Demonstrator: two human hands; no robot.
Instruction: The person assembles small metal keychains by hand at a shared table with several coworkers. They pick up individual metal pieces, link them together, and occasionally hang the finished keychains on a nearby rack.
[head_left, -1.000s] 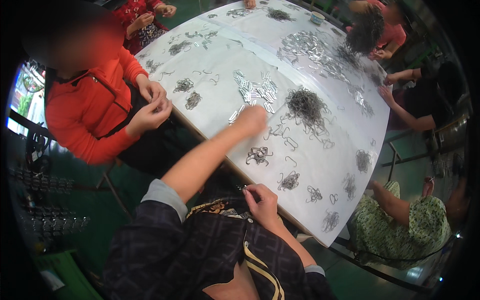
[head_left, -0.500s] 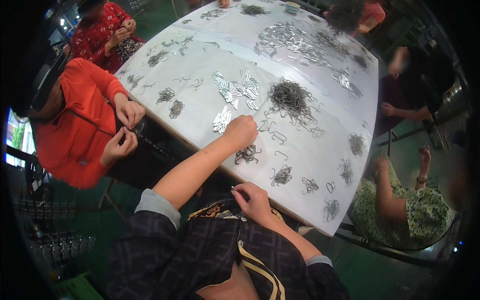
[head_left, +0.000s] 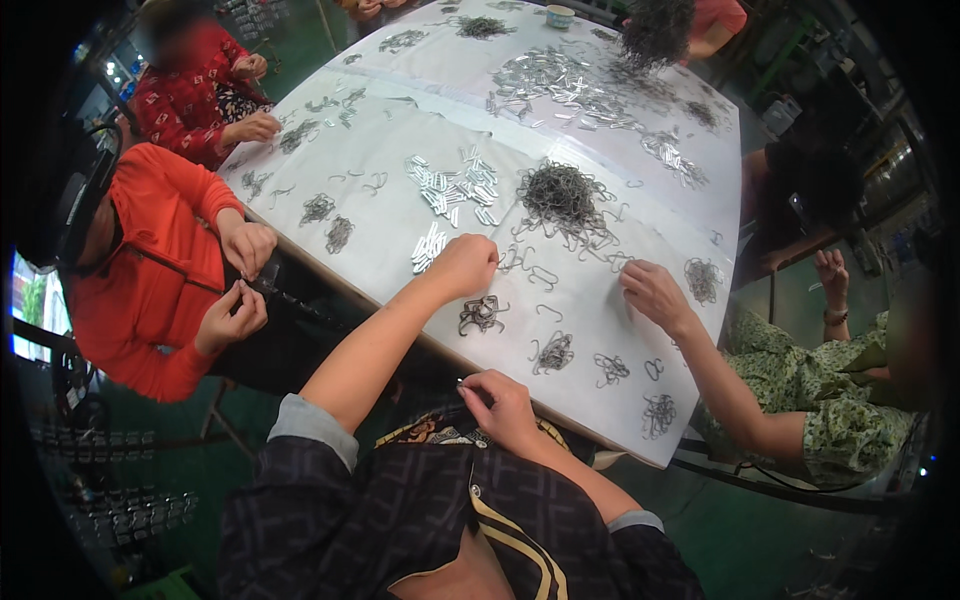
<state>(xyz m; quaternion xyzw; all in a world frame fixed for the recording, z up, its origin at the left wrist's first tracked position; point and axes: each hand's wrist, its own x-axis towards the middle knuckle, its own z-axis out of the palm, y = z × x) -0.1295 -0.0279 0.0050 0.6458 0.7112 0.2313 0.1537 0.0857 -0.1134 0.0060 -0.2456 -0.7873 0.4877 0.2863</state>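
Note:
My left hand (head_left: 468, 265) reaches over the table with its fingers curled closed; whatever they grip is hidden. Just left of it lies a small group of flat silver metal strips (head_left: 430, 246), and below it sits a little heap of dark wire hooks (head_left: 483, 314). A larger tangled pile of wire hooks (head_left: 560, 198) is farther off to the right. Close to the table's near edge, my right hand (head_left: 505, 408) pinches a small shiny metal piece (head_left: 460, 381) between thumb and forefinger.
The white-covered table (head_left: 390, 270) also bears more silver strips (head_left: 455, 188) and small hook heaps (head_left: 552, 352). A co-worker in red-orange (head_left: 165, 270) works at left. At right, another co-worker's hand (head_left: 655, 295) reaches over the table. Others sit at the far edges.
The right-hand co-worker's arm has come in over the table toward the wire hooks. The far-left co-worker's hand has lowered to the table edge. My hands have barely moved.

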